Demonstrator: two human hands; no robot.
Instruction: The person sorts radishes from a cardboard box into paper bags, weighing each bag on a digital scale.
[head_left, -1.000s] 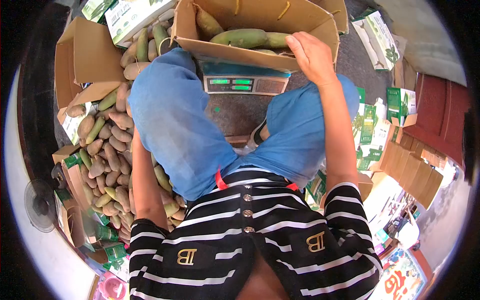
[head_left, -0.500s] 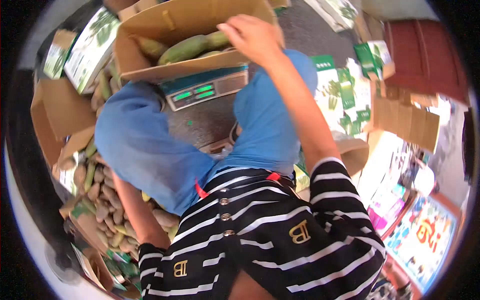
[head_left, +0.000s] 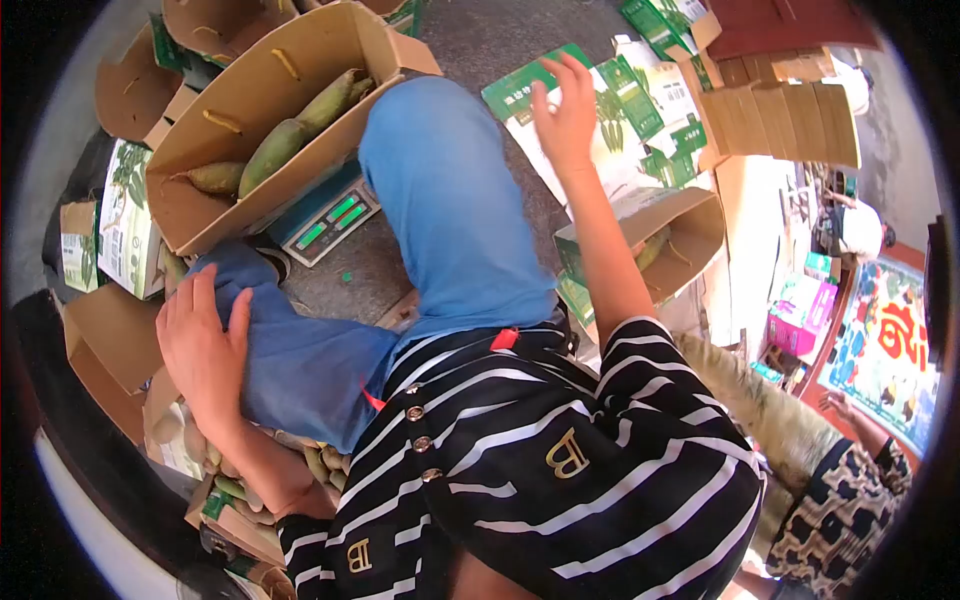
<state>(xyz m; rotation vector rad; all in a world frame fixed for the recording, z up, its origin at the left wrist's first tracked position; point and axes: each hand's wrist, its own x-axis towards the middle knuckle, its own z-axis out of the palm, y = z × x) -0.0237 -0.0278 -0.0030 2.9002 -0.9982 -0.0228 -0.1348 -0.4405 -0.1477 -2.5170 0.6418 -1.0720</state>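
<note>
My left hand is over my left knee, empty, fingers stretched and thumb apart. My right hand hangs empty with fingers apart above flat green-and-white printed cardboard. In front of me, an open brown carton holds several long green radish-like vegetables. It rests on a digital scale with lit green digits, between my knees. Beside my right forearm stands a smaller open box with a few green vegetables inside.
Loose brown-green vegetables lie at my left behind the knee. Open cartons stand along the left side. A stack of folded cardboard is at the right. Another person in a patterned top is at the lower right, near a purple box.
My right hand has left the carton's rim and swung right over the printed cardboard. My left hand has come up from the vegetable pile to my knee. The view has turned right.
</note>
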